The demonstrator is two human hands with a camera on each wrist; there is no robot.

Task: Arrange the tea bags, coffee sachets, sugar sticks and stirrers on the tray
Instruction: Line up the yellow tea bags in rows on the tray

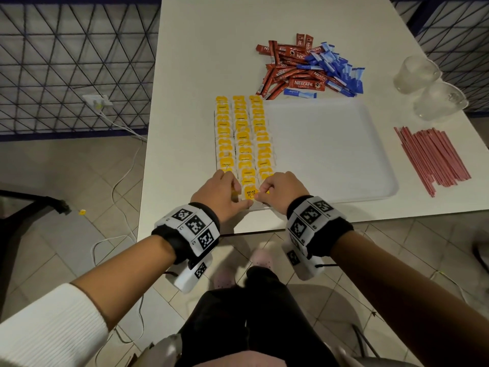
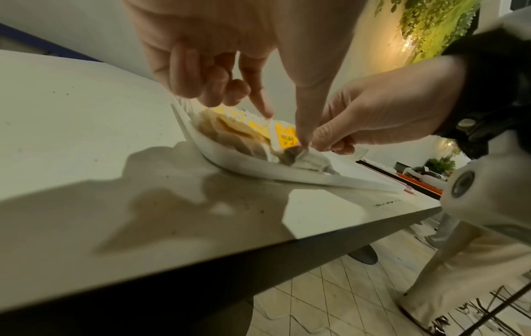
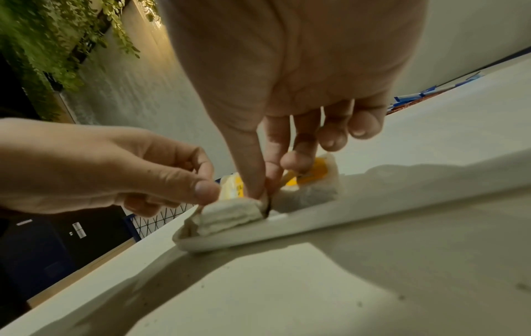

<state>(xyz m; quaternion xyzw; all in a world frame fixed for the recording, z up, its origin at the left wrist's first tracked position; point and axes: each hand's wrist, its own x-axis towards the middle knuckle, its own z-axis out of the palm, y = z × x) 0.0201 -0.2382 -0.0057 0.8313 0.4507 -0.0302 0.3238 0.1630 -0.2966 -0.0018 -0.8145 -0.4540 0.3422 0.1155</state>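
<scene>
One white tray (image 1: 344,144) lies on the desk (image 1: 201,49). On it the tea bags (image 1: 244,140) lie in three columns, each roughly a dozen long (the overlap hides an exact count). The coffee sachets (image 1: 287,68) and sugar sticks (image 1: 334,72) form one mixed heap, too tangled to count. The stirrers (image 1: 434,158) make one bundle of perhaps two dozen. Two glasses (image 1: 428,87) stand together. Two hands (image 1: 222,192) are in view.
</scene>
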